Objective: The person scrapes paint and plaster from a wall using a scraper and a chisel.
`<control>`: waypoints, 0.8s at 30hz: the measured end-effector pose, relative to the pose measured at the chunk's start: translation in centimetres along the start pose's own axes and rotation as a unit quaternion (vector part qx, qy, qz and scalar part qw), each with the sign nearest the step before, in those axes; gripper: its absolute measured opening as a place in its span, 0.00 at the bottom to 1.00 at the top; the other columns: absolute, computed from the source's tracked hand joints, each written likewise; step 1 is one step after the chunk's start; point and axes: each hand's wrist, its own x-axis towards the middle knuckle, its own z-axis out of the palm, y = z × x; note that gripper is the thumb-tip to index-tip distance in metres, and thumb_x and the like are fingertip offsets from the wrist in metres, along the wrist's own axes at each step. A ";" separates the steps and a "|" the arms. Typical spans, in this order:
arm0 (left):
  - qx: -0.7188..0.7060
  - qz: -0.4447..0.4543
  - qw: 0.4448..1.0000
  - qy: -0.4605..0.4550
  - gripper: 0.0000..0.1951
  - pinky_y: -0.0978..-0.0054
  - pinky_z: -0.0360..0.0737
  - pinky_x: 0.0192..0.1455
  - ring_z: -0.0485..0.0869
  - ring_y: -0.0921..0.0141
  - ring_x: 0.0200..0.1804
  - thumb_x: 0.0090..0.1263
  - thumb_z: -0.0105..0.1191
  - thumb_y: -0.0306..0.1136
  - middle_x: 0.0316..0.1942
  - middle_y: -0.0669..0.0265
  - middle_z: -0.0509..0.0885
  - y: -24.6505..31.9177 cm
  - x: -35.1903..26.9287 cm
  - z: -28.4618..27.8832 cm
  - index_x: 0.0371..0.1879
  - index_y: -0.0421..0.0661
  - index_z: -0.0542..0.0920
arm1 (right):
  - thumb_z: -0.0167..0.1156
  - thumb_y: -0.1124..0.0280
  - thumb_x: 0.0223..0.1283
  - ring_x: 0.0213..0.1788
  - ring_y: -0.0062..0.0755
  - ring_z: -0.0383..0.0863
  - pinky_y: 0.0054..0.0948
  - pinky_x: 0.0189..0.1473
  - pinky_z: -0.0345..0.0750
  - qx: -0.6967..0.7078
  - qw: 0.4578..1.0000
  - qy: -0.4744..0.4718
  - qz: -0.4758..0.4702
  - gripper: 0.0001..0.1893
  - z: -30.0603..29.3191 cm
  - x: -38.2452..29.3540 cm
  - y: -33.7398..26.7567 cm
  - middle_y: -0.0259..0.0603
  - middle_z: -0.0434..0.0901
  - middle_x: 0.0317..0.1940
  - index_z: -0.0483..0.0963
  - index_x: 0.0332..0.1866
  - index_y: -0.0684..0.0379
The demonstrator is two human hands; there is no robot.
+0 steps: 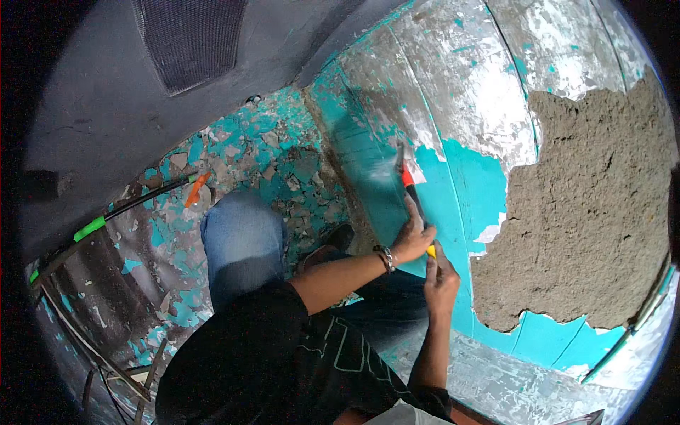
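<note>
My left hand [413, 240], with a metal bracelet at the wrist, is wrapped around the black shaft of a long-handled scraper [417, 206]. Lower down, my right hand [442, 281] grips it near the yellow end. A red collar sits below the metal head, which is motion-blurred, so its exact shape cannot be made out. The head is at the turquoise painted wall [425, 186], close to the ragged edge where paint gives way to a white and grey surface [451, 79]. A small pale bare spot shows beside the red collar.
Rough brown render [574, 212] is exposed on the wall at the right. Paint flakes [297, 180] litter the floor around my bent knee [243, 244]. To the left lies a dark pole [151, 196] with green bands and an orange piece. A grey surface carries a mesh panel [191, 42].
</note>
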 end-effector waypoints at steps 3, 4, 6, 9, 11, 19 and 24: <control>0.027 -0.083 0.996 -0.021 0.46 0.58 0.75 0.32 0.78 0.48 0.29 0.58 0.47 0.31 0.32 0.38 0.76 -2.2 3.5 -3.1 0.61 0.25 0.26 | 0.54 0.71 0.59 0.28 0.52 0.79 0.40 0.30 0.75 -0.034 0.999 -0.017 -0.019 0.17 4.0 2.7 1.0 0.57 0.78 0.28 0.74 0.54 0.57; 0.026 -0.029 0.998 0.042 0.46 0.59 0.76 0.34 0.78 0.47 0.31 0.58 0.47 0.32 0.33 0.38 0.76 -5.8 5.3 -4.6 0.62 0.25 0.27 | 0.53 0.69 0.59 0.28 0.53 0.79 0.42 0.30 0.74 -0.033 0.998 -0.028 -0.041 0.17 6.2 4.0 0.2 0.58 0.78 0.27 0.73 0.55 0.55; 0.021 0.006 0.996 0.085 0.45 0.59 0.76 0.38 0.78 0.46 0.35 0.58 0.47 0.34 0.35 0.37 0.76 -7.6 7.9 -6.7 0.63 0.25 0.29 | 0.53 0.67 0.60 0.30 0.56 0.79 0.46 0.30 0.74 -0.026 0.997 -0.044 -0.049 0.18 9.2 6.5 -0.5 0.58 0.77 0.28 0.72 0.55 0.52; 0.079 -0.041 0.993 0.078 0.45 0.59 0.76 0.42 0.77 0.44 0.38 0.59 0.47 0.36 0.38 0.36 0.76 -9.4 9.4 -10.5 0.63 0.26 0.31 | 0.52 0.68 0.60 0.33 0.59 0.78 0.46 0.34 0.74 -0.013 0.997 -0.054 -0.049 0.18 12.8 6.9 -1.6 0.60 0.78 0.31 0.71 0.56 0.54; 0.135 -0.065 0.985 0.089 0.45 0.58 0.75 0.44 0.77 0.43 0.40 0.59 0.47 0.38 0.40 0.35 0.76 -9.6 9.5 -10.9 0.64 0.26 0.33 | 0.51 0.69 0.61 0.35 0.60 0.78 0.45 0.37 0.74 -0.014 0.996 -0.056 -0.065 0.18 13.7 6.4 -2.0 0.61 0.78 0.33 0.70 0.57 0.58; 0.080 -0.098 0.992 -0.017 0.44 0.52 0.76 0.31 0.79 0.45 0.28 0.61 0.48 0.37 0.29 0.40 0.79 -1.4 -1.3 -3.0 0.68 0.39 0.32 | 0.50 0.72 0.62 0.51 0.50 0.77 0.35 0.52 0.73 0.124 0.992 0.023 -0.006 0.19 5.2 -3.7 0.6 0.59 0.75 0.49 0.67 0.58 0.67; 0.080 -0.011 0.997 0.007 0.46 0.53 0.74 0.27 0.78 0.46 0.25 0.58 0.48 0.32 0.25 0.40 0.78 -1.9 0.1 -2.7 0.67 0.37 0.29 | 0.50 0.74 0.62 0.51 0.49 0.78 0.35 0.51 0.73 0.139 0.989 0.035 0.022 0.18 5.9 -2.7 1.1 0.58 0.76 0.49 0.69 0.57 0.66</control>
